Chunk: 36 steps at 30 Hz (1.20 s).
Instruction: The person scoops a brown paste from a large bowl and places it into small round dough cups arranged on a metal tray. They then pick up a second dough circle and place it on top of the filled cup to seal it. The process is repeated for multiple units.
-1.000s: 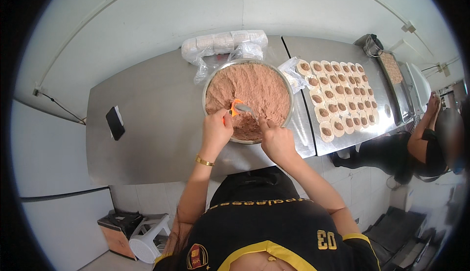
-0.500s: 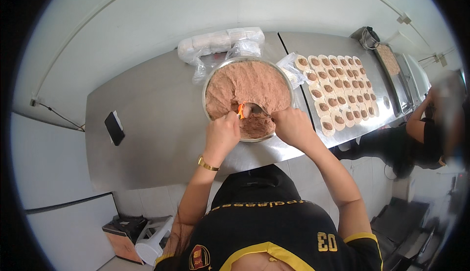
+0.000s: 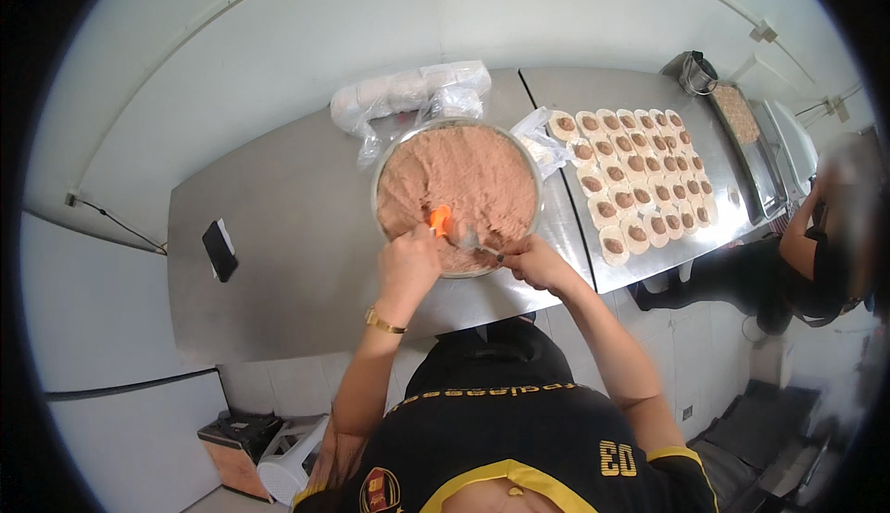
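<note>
In front of me a large round metal bowl (image 3: 376, 189) is heaped with pinkish minced meat filling (image 3: 464, 165). My left hand (image 3: 410, 258) is closed around a small tool with an orange end (image 3: 441, 220), held over the near left part of the filling; its exact kind is unclear. From the right, my right hand (image 3: 540, 263) grips the handle of a metal spoon (image 3: 471, 240). The spoon's head lies at the near side of the filling, close to the orange end. To the right, rows of round pale dough wrappers (image 3: 607, 231) each carry a dab of filling.
A plastic-wrapped bundle (image 3: 399, 93) lies behind the bowl, and a clear plastic bag (image 3: 540, 140) sits beside it. A dark phone (image 3: 220, 252) rests at left. Far right are a small bucket (image 3: 698, 75), a filled tray (image 3: 735, 111) and another person (image 3: 799, 246).
My hands have drawn slightly nearer to me. The spoon has come back toward the bowl's near rim, and the orange end now shows more fully.
</note>
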Each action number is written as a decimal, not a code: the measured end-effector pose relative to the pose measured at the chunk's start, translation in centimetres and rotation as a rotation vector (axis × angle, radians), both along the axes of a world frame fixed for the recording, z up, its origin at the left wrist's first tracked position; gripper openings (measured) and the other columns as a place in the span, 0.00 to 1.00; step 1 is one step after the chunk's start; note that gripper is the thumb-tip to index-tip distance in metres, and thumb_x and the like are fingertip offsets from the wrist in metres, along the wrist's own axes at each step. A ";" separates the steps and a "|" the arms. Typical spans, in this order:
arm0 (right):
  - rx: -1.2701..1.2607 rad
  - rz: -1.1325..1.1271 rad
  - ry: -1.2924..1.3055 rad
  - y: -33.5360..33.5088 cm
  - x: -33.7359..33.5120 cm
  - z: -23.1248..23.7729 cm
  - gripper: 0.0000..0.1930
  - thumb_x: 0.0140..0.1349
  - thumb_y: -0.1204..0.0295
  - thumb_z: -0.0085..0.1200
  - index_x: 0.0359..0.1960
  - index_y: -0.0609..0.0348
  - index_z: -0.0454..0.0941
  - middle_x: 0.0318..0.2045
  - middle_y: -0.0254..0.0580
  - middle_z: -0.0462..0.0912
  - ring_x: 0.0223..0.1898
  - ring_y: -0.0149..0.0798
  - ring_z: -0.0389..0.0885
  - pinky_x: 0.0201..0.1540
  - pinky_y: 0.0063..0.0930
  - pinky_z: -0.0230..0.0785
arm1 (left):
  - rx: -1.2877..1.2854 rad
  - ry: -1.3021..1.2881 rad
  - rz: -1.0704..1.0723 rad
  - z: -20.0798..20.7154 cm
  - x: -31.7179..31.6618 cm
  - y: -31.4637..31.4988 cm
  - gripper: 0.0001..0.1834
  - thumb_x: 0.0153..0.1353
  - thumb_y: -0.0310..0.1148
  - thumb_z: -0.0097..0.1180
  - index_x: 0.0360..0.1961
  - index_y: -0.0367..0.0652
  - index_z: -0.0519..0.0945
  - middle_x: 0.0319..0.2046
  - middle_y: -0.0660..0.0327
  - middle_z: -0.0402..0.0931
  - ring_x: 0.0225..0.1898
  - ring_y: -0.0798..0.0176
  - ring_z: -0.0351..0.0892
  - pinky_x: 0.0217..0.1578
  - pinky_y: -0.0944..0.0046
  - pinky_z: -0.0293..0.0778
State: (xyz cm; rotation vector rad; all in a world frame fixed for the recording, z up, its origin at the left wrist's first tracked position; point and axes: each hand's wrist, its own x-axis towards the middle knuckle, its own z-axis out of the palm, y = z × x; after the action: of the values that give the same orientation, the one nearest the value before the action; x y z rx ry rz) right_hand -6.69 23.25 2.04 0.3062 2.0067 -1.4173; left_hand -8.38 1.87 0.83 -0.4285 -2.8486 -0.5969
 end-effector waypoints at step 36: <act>0.609 -0.304 0.849 35.0 1.0 -0.1 0.11 0.55 0.75 0.49 0.38 0.58 0.81 0.23 0.55 0.77 0.25 0.53 0.78 0.29 0.40 0.69 | -0.087 -0.154 0.388 2.3 0.5 4.8 0.12 0.56 0.34 0.47 0.29 0.34 0.75 0.26 0.42 0.72 0.28 0.42 0.73 0.28 0.54 0.67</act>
State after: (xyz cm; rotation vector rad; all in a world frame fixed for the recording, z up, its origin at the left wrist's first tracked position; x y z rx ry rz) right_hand -5.64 58.26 1.97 0.3011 3.2092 -1.1616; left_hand -7.89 6.63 3.09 0.1661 -2.9906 -0.4476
